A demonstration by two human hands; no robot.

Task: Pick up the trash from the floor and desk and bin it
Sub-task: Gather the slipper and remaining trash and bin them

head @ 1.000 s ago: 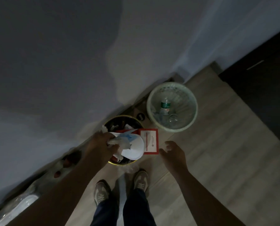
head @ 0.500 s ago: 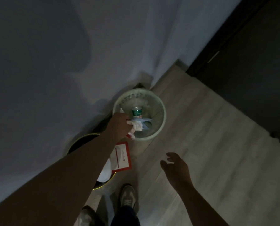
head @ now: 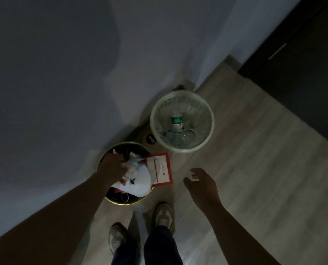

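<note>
Left of centre, the left hand (head: 114, 168) grips a crumpled tissue (head: 131, 166) right over the stuffed gold-rimmed bin (head: 129, 203). Nearly binned, I'd say, just not let go. Further right, the mesh bin (head: 182, 150) holds 1 bottle (head: 177, 121), and the right hand (head: 201, 183) hangs empty, fingers loosely spread.

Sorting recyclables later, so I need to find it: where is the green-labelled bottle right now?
In the head view, the green-labelled bottle sits inside the pale mesh basket, to the right of the gold-rimmed bin and beyond the open right hand.
</note>
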